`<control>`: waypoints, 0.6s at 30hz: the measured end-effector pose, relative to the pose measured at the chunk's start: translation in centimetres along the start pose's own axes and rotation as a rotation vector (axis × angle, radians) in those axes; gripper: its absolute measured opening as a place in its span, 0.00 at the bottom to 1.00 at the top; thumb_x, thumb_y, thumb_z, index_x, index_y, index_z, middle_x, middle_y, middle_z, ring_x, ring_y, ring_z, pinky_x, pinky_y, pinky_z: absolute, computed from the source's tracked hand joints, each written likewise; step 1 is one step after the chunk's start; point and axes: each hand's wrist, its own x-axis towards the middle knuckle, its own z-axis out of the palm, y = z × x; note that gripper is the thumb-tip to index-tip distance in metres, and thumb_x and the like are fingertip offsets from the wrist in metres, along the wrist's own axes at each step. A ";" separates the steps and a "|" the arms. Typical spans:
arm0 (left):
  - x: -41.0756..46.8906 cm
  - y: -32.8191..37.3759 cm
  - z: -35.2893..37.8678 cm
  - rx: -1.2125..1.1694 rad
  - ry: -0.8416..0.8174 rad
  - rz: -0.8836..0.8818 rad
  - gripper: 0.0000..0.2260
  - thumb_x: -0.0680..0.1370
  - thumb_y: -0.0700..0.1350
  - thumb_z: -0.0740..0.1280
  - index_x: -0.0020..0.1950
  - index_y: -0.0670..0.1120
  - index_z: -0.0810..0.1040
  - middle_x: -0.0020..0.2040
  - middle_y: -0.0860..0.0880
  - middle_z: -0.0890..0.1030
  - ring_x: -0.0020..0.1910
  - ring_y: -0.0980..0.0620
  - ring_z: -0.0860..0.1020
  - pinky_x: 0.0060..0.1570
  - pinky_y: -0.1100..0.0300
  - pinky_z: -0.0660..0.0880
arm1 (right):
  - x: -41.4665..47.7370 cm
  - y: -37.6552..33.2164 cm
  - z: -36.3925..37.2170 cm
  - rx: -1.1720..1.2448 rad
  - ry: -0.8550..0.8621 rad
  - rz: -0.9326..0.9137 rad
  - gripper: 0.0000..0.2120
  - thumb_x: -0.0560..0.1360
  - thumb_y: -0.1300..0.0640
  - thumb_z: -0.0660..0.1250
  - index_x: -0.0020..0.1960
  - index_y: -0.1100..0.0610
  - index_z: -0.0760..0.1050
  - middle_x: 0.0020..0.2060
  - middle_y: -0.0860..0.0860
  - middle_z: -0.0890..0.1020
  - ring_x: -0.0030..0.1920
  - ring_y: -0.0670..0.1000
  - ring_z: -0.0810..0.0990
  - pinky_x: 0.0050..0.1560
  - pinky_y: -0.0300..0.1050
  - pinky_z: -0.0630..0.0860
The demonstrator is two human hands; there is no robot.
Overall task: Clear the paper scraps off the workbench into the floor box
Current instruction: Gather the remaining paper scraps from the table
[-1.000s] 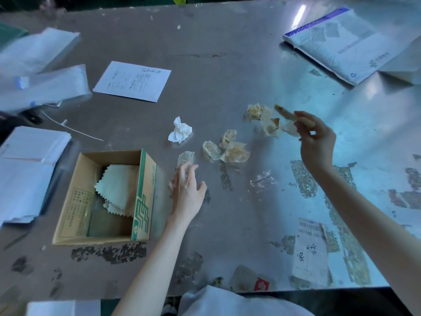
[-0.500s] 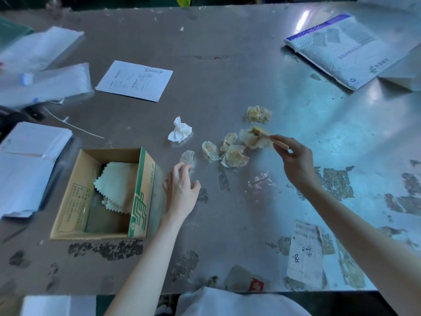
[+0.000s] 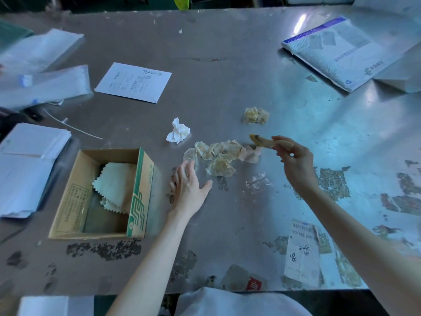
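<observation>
Several crumpled yellowish paper scraps (image 3: pixel 219 156) lie bunched together in the middle of the metal workbench (image 3: pixel 227 76). One more yellowish scrap (image 3: pixel 255 115) sits apart behind them, and a white crumpled tissue (image 3: pixel 178 133) lies to their left. My right hand (image 3: pixel 293 160) pinches a small tan stick-like tool (image 3: pixel 262 141) whose tip is at the right edge of the bunch. My left hand (image 3: pixel 188 188) rests flat and open on the bench, fingertips touching the bunch's left end. An open cardboard box (image 3: pixel 136 192) with zigzag-edged cloths inside stands on the bench just left of that hand.
A printed sheet (image 3: pixel 134 82) lies at the back left, plastic bags (image 3: pixel 43 87) and stacked white paper (image 3: pixel 25 165) at the left edge. A padded mailer (image 3: pixel 335 51) lies at the back right. A label (image 3: pixel 301 249) is stuck near the front edge.
My right hand has swept the tool leftward, pushing the right-hand scraps into the middle ones so they form one bunch. My left hand has stayed in place.
</observation>
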 end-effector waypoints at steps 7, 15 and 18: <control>0.4 0.6 -0.2 -0.017 -0.011 0.004 0.38 0.73 0.59 0.67 0.75 0.45 0.55 0.73 0.43 0.58 0.72 0.42 0.58 0.67 0.45 0.58 | -3.3 -0.1 3.0 -0.014 -0.161 -0.050 0.11 0.75 0.63 0.67 0.49 0.49 0.81 0.43 0.41 0.83 0.36 0.44 0.77 0.40 0.46 0.74; -0.3 0.2 -0.7 -0.082 0.017 -0.010 0.44 0.70 0.57 0.71 0.77 0.47 0.50 0.74 0.43 0.60 0.71 0.43 0.59 0.65 0.44 0.59 | -5.1 -0.6 3.7 0.124 -0.255 -0.033 0.10 0.71 0.57 0.66 0.41 0.43 0.82 0.46 0.39 0.83 0.41 0.56 0.79 0.42 0.55 0.74; -0.6 -0.1 -0.6 -0.057 -0.002 -0.001 0.44 0.69 0.58 0.71 0.76 0.47 0.51 0.73 0.43 0.59 0.71 0.42 0.59 0.65 0.44 0.60 | -4.1 -1.2 2.9 0.119 -0.169 -0.044 0.12 0.72 0.59 0.65 0.42 0.43 0.82 0.45 0.36 0.83 0.40 0.51 0.79 0.41 0.52 0.74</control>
